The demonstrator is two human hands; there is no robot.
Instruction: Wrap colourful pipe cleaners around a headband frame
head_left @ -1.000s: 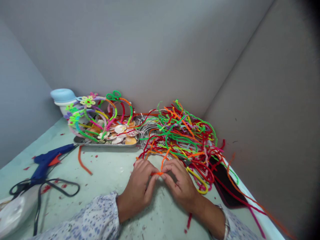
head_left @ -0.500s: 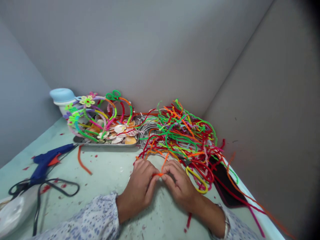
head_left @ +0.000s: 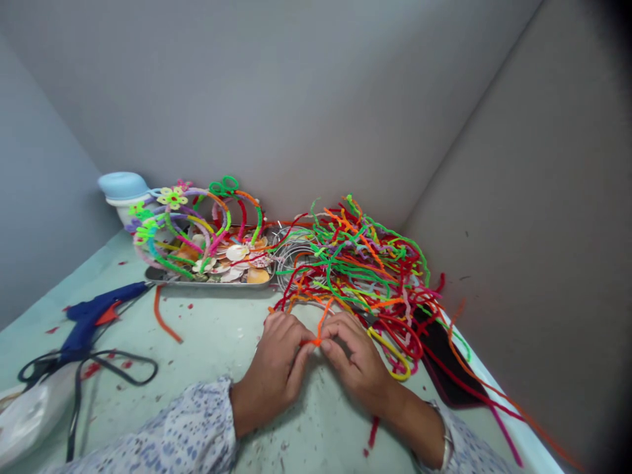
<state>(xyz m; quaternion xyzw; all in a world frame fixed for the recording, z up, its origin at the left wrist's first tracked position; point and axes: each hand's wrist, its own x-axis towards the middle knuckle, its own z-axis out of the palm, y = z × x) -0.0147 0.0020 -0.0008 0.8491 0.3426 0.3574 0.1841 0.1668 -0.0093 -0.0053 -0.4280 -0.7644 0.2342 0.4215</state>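
Note:
Low over the table's middle, my left hand and my right hand meet fingertip to fingertip. Both pinch an orange pipe cleaner, whose free end rises between them. A metal headband hoop arches just behind the fingers; its lower parts are hidden by my hands. Right behind my right hand lie scissors with yellow handles, partly under a tangled heap of coloured pipe cleaners.
A metal tray of shells carries finished pipe-cleaner headbands. Left of it stand a blue-lidded bottle and a blue glue gun with its black cord. A dark phone rests by the right edge. Wire hoops sit beside the tray.
The fingers of my right hand have shifted slightly at the orange pipe cleaner, and its free end now stands more upright between my hands. My left hand stays nearly in place.

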